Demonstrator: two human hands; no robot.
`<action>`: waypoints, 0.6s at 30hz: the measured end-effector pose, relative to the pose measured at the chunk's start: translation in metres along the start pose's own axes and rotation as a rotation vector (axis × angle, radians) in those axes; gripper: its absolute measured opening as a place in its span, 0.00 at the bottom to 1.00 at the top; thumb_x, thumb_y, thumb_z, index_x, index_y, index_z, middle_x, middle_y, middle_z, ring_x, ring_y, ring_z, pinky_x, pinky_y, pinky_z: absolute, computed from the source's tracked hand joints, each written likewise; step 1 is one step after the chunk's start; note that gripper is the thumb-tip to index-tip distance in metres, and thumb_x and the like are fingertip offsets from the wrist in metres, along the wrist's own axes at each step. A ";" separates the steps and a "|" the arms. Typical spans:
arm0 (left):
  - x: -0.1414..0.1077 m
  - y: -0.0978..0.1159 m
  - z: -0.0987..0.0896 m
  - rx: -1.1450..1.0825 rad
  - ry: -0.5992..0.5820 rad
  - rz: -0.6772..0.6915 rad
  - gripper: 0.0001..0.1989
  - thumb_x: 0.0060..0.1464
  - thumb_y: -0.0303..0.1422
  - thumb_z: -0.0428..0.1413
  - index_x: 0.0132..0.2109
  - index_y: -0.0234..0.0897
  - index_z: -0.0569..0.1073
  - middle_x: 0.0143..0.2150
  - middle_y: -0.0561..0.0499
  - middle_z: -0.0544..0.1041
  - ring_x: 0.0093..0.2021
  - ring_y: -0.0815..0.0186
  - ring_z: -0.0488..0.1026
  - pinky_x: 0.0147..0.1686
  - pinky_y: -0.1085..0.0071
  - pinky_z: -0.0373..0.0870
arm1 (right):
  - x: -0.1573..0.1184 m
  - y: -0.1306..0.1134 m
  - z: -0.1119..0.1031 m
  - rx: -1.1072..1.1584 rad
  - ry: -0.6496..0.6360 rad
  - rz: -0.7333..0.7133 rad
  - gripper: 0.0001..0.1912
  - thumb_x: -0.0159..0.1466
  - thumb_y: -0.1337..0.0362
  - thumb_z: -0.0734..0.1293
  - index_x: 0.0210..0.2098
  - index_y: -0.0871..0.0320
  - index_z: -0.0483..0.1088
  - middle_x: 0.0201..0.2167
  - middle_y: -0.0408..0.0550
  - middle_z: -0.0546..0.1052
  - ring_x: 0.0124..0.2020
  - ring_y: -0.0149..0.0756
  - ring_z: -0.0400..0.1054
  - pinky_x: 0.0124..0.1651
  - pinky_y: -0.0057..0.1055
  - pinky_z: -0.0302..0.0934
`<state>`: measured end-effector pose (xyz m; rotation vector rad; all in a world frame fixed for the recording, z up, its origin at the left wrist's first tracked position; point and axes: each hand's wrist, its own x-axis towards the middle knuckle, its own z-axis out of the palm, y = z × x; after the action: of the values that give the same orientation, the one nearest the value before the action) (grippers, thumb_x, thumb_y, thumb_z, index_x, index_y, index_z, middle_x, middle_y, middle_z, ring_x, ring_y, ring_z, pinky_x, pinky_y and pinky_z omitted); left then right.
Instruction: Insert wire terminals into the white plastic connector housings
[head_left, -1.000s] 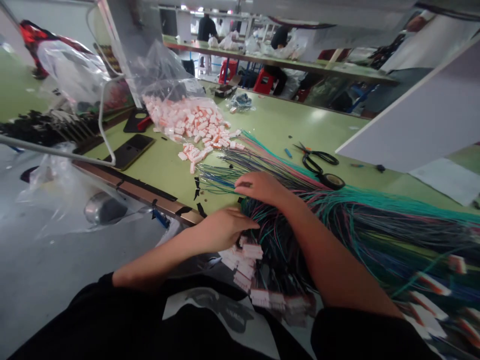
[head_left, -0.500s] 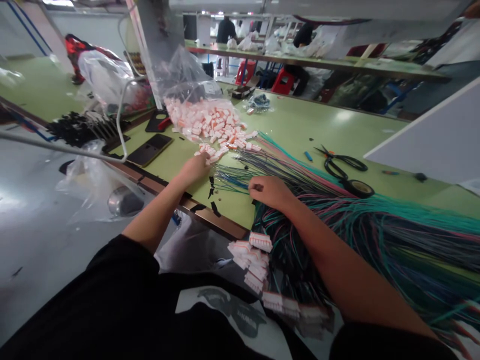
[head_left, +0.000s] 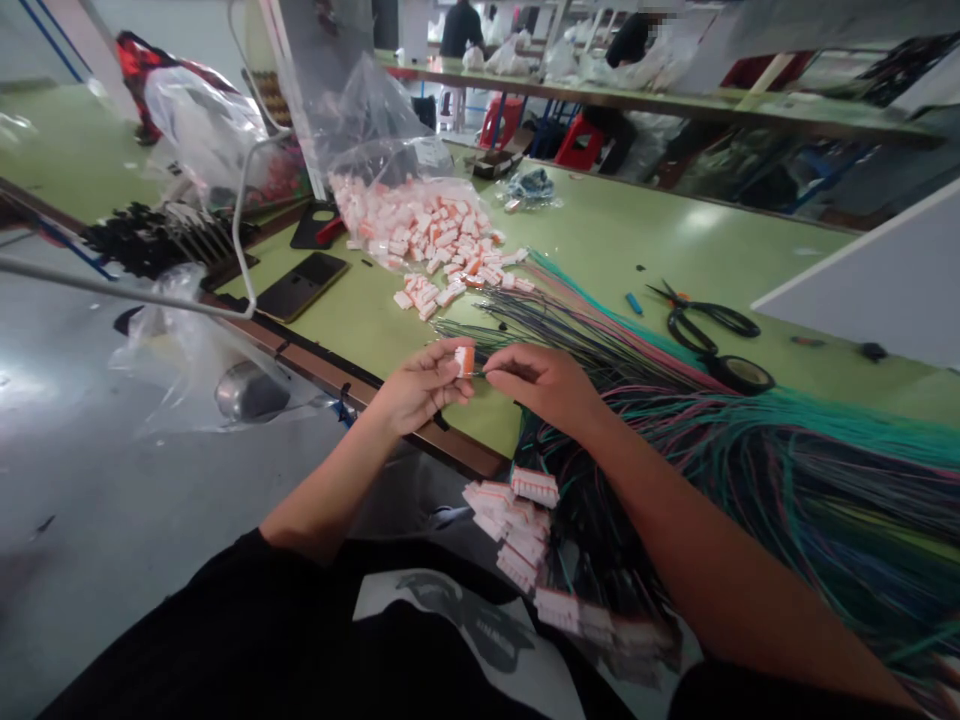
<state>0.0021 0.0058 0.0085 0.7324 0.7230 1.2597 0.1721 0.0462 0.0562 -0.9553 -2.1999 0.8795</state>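
Between its thumb and fingers, my left hand [head_left: 421,388] grips a white and orange connector housing [head_left: 465,360] near the table's front edge. Right beside it, my right hand [head_left: 551,385] pinches a thin wire [head_left: 480,373] whose end points at the housing; whether the tip is inside, I cannot tell. Behind both hands lie a loose bundle of wires [head_left: 570,320] and a small group of connector housings [head_left: 424,295]. The larger heap of housings [head_left: 442,235] spills from a clear plastic bag [head_left: 382,130]. Finished-looking white connectors [head_left: 534,487] on dark wires hang below my right forearm.
Black-handled scissors [head_left: 709,318] and a roll of black tape [head_left: 742,374] lie right of the wires. A phone [head_left: 304,286] rests at the left, near a bent metal rod [head_left: 244,230]. Long green wires [head_left: 847,425] cover the right side. People sit at a far table [head_left: 660,100].
My left hand has come back from the small group of housings with one connector housing in its grip. My right hand now holds a wire up against it. The view has shifted slightly.
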 end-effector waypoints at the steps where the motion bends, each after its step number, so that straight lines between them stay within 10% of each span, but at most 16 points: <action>1: 0.001 -0.002 0.000 -0.016 0.003 -0.003 0.14 0.50 0.25 0.58 0.46 0.33 0.71 0.27 0.54 0.72 0.24 0.74 0.72 0.26 0.78 0.70 | 0.000 0.001 0.000 -0.004 0.001 -0.004 0.06 0.54 0.62 0.64 0.27 0.57 0.71 0.22 0.40 0.72 0.23 0.27 0.60 0.28 0.26 0.54; 18: 0.002 -0.001 0.002 -0.007 0.046 -0.016 0.11 0.52 0.21 0.55 0.44 0.31 0.73 0.26 0.53 0.73 0.22 0.75 0.72 0.24 0.79 0.70 | 0.000 0.004 0.003 -0.337 0.047 -0.173 0.05 0.54 0.69 0.60 0.22 0.55 0.63 0.22 0.42 0.69 0.23 0.29 0.59 0.29 0.29 0.53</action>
<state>0.0041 0.0071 0.0085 0.6925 0.7608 1.2675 0.1718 0.0472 0.0516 -0.9062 -2.3923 0.4097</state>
